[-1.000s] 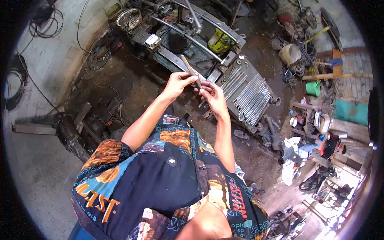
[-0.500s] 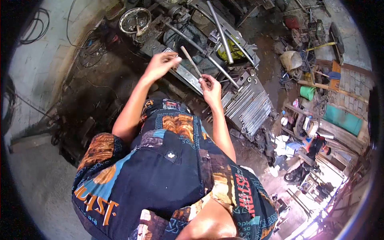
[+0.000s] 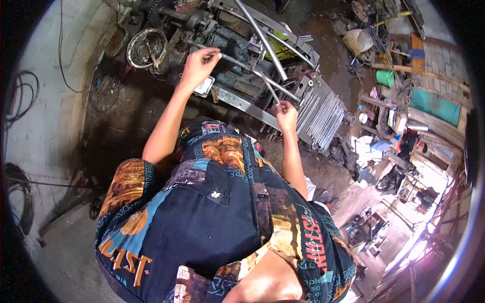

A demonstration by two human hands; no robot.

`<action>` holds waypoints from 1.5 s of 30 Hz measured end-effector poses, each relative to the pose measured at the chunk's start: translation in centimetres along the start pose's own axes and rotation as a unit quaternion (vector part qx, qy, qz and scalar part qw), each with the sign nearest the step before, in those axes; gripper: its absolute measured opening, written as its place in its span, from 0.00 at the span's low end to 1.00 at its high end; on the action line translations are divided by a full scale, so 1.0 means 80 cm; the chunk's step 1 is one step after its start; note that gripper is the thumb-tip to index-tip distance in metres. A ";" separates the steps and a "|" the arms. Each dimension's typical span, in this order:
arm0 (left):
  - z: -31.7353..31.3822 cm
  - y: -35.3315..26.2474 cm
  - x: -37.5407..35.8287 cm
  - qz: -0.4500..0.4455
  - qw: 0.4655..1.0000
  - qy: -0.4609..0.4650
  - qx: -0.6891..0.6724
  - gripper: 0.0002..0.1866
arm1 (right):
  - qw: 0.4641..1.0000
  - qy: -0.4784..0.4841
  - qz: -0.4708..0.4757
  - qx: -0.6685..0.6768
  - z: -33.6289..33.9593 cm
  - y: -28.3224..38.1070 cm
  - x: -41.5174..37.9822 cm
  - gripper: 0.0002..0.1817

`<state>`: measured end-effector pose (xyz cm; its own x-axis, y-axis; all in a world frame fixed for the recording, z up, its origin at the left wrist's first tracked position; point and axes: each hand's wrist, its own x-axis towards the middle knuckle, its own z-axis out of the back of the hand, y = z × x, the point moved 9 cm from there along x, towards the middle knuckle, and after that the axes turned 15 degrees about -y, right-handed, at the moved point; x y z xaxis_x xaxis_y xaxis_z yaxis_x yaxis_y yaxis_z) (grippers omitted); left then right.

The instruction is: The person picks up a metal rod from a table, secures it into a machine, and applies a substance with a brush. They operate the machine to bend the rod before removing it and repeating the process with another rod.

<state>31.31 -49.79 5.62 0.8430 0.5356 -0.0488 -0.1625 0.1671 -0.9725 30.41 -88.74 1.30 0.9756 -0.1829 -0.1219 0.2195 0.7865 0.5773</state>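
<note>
My left hand is closed, its thumb and fingertips pinched together beside a long metal bar that runs across the machine. Whether the pinch holds anything small I cannot tell. Just below that hand, a flat white-edged piece rests by the machine's rail. My right hand grips the near end of a thin metal rod between thumb and fingers. The rod slants up and left, its far end overlapping the long bar in this view.
Several metal rods lie side by side right of my right hand. A thicker pipe slants over the machine. A round basin stands left. Farther right are a green bucket and clutter on the floor.
My right hand has moved right and slightly down with the rod. My left hand has shifted slightly left and up, its fingers now pinched. The view has turned a little.
</note>
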 end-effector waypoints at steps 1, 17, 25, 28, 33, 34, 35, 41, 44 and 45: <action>-0.007 -0.005 -0.005 -0.003 1.000 0.010 0.001 0.13 | 1.000 -0.009 -0.006 -0.008 0.004 -0.005 0.003 0.12; -0.076 -0.082 0.056 -0.355 0.846 0.170 0.360 0.33 | 0.985 -0.033 0.166 0.041 -0.060 0.076 0.058 0.11; -0.092 -0.043 0.120 -0.438 0.725 0.246 0.471 0.32 | 0.978 -0.028 0.200 0.046 -0.116 0.106 0.086 0.12; -0.098 -0.031 0.133 -0.441 0.703 0.260 0.493 0.33 | 0.982 0.026 0.187 -0.007 -0.135 0.102 0.093 0.11; -0.098 -0.021 0.154 -0.426 0.721 0.281 0.469 0.33 | 0.978 0.029 0.208 -0.015 -0.129 0.116 0.108 0.10; -0.097 -0.021 0.160 -0.425 0.724 0.280 0.466 0.33 | 0.975 0.040 0.218 -0.018 -0.132 0.120 0.111 0.11; -0.096 -0.021 0.167 -0.440 0.710 0.279 0.474 0.30 | 0.972 0.052 0.228 -0.020 -0.136 0.126 0.114 0.11; -0.109 -0.016 0.166 -0.481 0.707 0.279 0.438 0.19 | 0.969 0.079 0.234 0.018 -0.174 0.131 0.141 0.11; -0.105 -0.012 0.158 -0.479 0.713 0.242 0.452 0.17 | 0.956 0.095 0.275 0.034 -0.189 0.140 0.144 0.11; -0.105 -0.011 0.155 -0.475 0.716 0.240 0.451 0.17 | 0.955 0.075 0.282 0.047 -0.190 0.141 0.144 0.12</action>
<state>46.24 -50.23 3.91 0.8367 -0.4850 0.2544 0.5189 0.8505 -0.0853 44.27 -72.99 -5.83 0.9306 0.3458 0.1199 -0.3362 0.6781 0.6536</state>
